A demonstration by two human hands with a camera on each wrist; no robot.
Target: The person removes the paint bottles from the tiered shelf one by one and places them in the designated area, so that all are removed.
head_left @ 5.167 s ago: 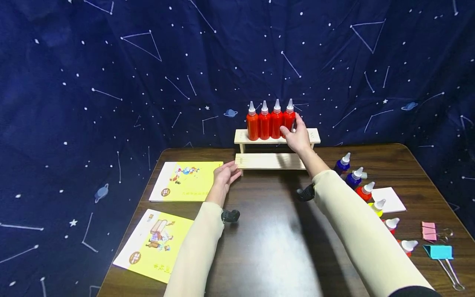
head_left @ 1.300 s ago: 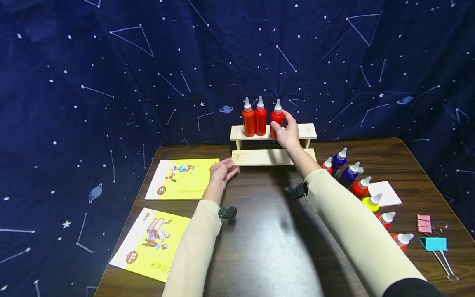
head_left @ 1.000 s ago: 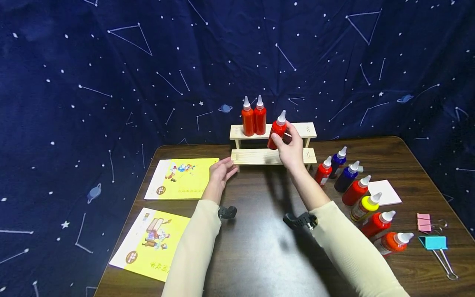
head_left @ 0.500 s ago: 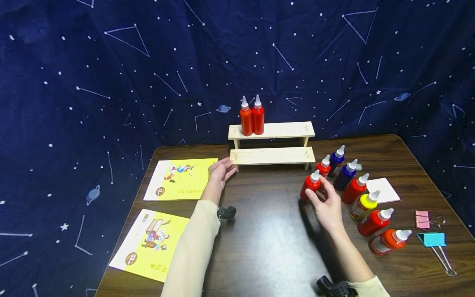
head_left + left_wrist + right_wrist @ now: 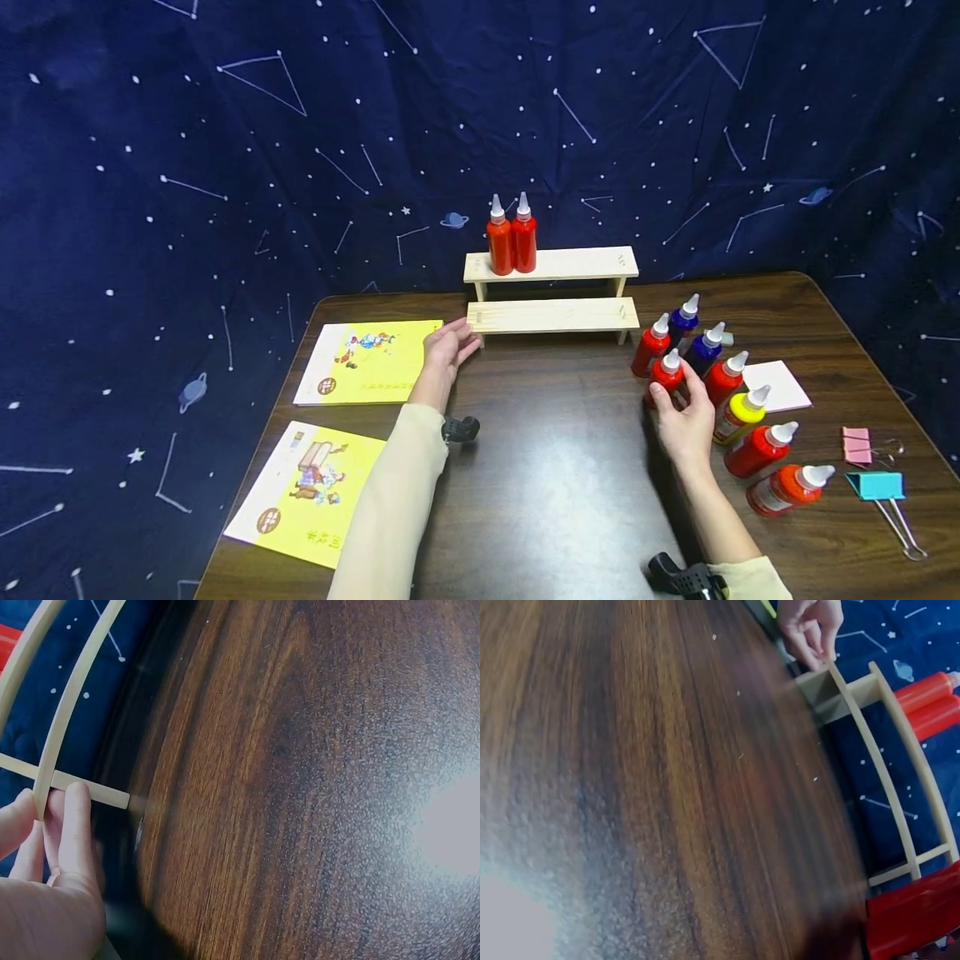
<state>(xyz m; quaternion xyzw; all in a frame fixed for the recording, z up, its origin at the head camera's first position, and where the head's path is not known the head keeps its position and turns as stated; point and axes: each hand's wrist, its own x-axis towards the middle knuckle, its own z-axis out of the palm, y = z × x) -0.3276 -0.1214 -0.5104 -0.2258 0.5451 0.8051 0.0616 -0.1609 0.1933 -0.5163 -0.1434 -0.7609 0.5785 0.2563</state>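
Left hand [image 5: 445, 348] and right hand [image 5: 686, 421]: both bare. Left sleeve [image 5: 396, 508]: long, cream, plain, fairly close-fitting; stops at the wrist. Right sleeve [image 5: 752, 579]: same cream; just the wrist end shows, rest cut off by the lower edge of the head view. Left wrist camera [image 5: 461, 429]: black, small, stubby, rounded outer end, set on the inner side of the sleeve end. Right wrist camera [image 5: 678, 575]: also black, blunt curved tip, broader toward the sleeve; finer detail too small to tell.
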